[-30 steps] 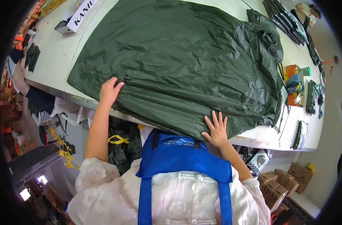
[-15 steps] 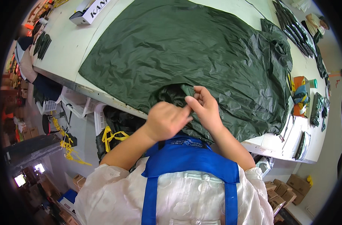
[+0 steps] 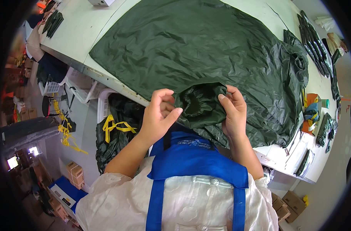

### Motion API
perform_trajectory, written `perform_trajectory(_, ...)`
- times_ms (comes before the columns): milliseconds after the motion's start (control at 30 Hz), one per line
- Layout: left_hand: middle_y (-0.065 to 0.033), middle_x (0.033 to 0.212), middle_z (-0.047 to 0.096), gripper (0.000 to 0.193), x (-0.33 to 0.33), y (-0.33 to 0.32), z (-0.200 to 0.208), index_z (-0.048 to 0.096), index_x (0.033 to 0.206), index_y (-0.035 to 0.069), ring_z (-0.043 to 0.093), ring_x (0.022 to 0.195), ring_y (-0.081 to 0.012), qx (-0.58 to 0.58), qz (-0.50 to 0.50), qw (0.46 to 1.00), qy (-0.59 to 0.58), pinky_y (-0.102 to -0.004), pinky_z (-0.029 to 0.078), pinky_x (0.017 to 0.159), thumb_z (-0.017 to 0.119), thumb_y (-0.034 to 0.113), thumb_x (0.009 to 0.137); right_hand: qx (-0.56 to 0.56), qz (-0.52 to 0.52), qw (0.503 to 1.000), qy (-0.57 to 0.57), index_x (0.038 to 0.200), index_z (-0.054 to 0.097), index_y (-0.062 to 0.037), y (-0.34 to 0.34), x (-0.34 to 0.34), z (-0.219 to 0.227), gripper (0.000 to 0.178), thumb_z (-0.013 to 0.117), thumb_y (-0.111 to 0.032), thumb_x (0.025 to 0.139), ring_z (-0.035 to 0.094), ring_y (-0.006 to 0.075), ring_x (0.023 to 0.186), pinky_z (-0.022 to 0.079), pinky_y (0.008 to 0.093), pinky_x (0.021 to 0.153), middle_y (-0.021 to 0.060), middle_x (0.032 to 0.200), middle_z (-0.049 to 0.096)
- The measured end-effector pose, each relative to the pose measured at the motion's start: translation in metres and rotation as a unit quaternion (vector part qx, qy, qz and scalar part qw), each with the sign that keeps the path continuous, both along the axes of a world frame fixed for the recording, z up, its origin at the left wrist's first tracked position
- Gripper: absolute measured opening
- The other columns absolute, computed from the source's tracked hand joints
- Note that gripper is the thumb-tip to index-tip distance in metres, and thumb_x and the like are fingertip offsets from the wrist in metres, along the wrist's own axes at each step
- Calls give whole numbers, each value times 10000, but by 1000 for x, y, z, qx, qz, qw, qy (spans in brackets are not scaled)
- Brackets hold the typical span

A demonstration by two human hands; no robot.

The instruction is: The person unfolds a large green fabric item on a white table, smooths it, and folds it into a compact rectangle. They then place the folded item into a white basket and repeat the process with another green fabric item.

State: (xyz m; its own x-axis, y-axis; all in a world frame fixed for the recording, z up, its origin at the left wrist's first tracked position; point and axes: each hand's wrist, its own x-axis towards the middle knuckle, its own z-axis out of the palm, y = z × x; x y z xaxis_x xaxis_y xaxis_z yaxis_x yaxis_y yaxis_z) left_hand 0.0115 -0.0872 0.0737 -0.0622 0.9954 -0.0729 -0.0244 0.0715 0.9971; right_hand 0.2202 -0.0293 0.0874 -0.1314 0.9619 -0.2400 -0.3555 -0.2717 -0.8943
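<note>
A large dark green waterproof garment [image 3: 175,50] lies spread and wrinkled over the white table. At its near edge a round opening with a gathered elastic inside [image 3: 198,104] faces up between my hands. My right hand [image 3: 235,111] pinches the rim of this opening on the right, thumb on the inner side and fingers behind. At the left rim, my left hand [image 3: 158,113] is curved with thumb and fingers apart, close to the fabric and not visibly gripping it.
The white table [image 3: 73,27] carries folded dark green packs [image 3: 312,44] at the right and an orange box [image 3: 312,111]. Left below the edge are white baskets [image 3: 81,84] and dark fabric with a yellow tie [image 3: 117,125]. Another person's arm [image 3: 35,44] rests at the far left.
My hands have moved apart from their meeting point at the fabric edge. The opening is now spread wide and its gathered inside shows. The view has shifted slightly.
</note>
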Motion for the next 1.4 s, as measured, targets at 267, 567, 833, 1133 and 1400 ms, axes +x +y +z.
perform_trajectory(267,-67,1021,519,274,-6,-7,4,519,1091,49,589,839,-108,-60,-50,981,-175,-265,535,703,589,-57,849,106,-48,988,-98,1118,576,-11,-16,4,0,264,581,48,861,497,38,807,384,178,732,-10,934,594)
perform_trajectory(567,-144,994,579,173,-55,28,-22,632,864,10,590,863,-271,167,-82,908,375,-320,481,751,666,16,695,182,17,968,-174,1323,418,-22,-37,38,-57,473,548,-216,912,536,247,1117,402,373,977,154,1237,532)
perform_trajectory(833,-166,1143,550,213,-145,57,-119,616,1031,2,550,1027,-343,58,-5,882,468,-386,455,884,604,111,848,17,93,608,-788,1458,305,-142,-94,118,-157,697,527,-479,890,114,430,1407,102,637,1080,172,1540,152)
perform_trajectory(1133,-139,858,641,339,-70,90,-89,572,1152,134,612,806,-370,-23,84,897,432,-411,482,721,630,325,878,-14,83,569,-818,1476,272,-167,-93,110,-158,719,493,-526,894,84,495,1388,78,715,1031,158,1553,114)
perform_trajectory(1400,-192,918,658,366,-90,127,-96,611,1006,55,608,902,-401,-77,104,868,479,-473,471,768,543,400,904,-26,66,568,-820,1471,281,-159,-98,110,-160,745,513,-539,873,93,492,1387,76,710,1037,161,1551,126)
